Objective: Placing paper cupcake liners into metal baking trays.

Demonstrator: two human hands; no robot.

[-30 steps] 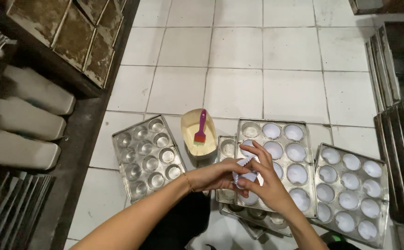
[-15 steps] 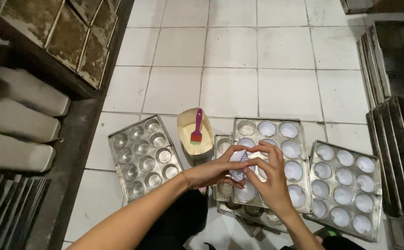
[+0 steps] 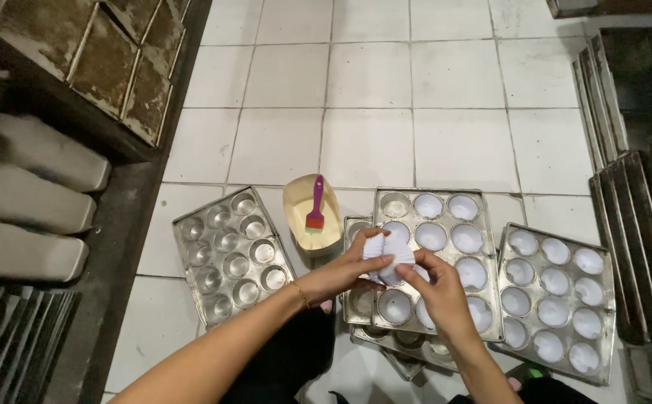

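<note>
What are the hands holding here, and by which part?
A stack of white paper liners: left hand grips its side, right hand pinches the front rim.

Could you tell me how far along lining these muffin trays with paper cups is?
Done: the right tray has a liner in every cup. In hand: both hands, left hand and right hand, hold a stack of liners over the middle tray, which is mostly lined. Left: its bare top-left cup and the whole left tray.
</note>
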